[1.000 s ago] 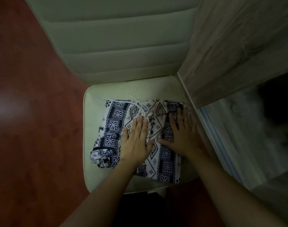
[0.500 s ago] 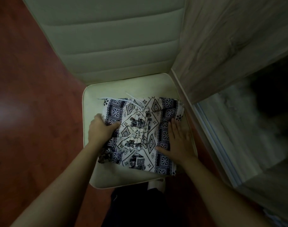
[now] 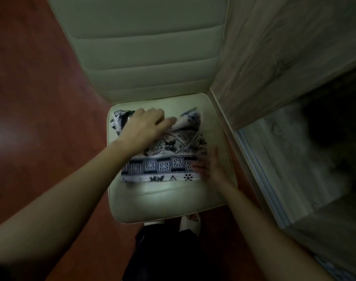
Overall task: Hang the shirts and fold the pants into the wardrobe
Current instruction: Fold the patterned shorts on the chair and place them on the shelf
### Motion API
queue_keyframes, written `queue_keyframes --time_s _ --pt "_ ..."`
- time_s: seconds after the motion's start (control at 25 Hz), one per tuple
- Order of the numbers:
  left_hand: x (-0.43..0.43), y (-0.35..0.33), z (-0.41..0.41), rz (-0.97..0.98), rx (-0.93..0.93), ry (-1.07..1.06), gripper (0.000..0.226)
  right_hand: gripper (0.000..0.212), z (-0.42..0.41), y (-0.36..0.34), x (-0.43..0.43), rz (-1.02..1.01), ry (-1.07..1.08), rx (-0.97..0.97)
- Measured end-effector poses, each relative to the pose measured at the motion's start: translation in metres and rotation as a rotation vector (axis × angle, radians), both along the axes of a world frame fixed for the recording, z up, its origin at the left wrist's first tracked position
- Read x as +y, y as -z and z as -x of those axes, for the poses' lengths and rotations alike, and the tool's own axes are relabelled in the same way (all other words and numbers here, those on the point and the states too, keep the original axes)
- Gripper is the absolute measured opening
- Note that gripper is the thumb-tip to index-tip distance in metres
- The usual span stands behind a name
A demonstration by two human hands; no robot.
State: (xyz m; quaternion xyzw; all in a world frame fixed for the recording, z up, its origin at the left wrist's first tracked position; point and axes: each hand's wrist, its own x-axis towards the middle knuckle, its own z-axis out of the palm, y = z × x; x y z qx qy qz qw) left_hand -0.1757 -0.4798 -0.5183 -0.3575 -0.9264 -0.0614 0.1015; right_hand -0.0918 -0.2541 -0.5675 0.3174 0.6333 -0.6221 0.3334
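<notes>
Since half a second back, the left hand (image 3: 146, 126) has left the pants' left edge and swung across to the far middle, dragging cloth with it. Meanwhile the right hand (image 3: 210, 167) has slid down to the near right corner. The pants (image 3: 163, 166) now sit as a squat bundle on the far half of the seat (image 3: 169, 201), with a patterned band running along the near edge.

Left hand's fingers are curled over a raised hump of cloth at the far side. Looks like a pinch-and-pull, but it's blurry, so how much cloth is in the grip is hard to tell. Right hand is flat, fingers straight, resting on the right end of the bundle and pinning it.

So the person looks mid-fold, with one more layer going over. Nothing is stowed yet. The wardrobe (image 3: 294, 159) stands open just right of the chair, showing a pale shelf with dark space past it. What's in there can't be made out.

Next move, as a guess: lay that cloth down flat, press the crease, then get both hands under the bundle and carry it to the shelf. It's thin, loose fabric, so it probably wants support from below or it'll flop open. No shirts are in view, so there's no telling how the hanging part stands. Red-brown floor (image 3: 41, 98) all round.
</notes>
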Motion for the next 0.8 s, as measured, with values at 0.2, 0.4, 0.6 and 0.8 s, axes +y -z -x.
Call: queue_keyframes --time_s 0.2,0.4,0.6,0.8 --pt "0.007 0.053 -0.087 0.040 0.016 -0.054 0.063 0.086 0.009 -0.002 -0.009 0.132 0.091 0.034" --pt "0.002 0.093 -0.130 0.046 -0.287 -0.044 0.069 0.040 -0.005 0.012 -0.010 -0.121 0.051 0.147" --pt "-0.004 0.066 -0.105 -0.324 -0.291 -0.832 0.046 0.034 -0.010 0.011 -0.024 -0.104 0.135 0.178" --pt "-0.001 0.074 -0.077 -0.591 -0.567 -1.140 0.037 0.056 -0.012 0.020 -0.055 -0.430 0.008 0.257"
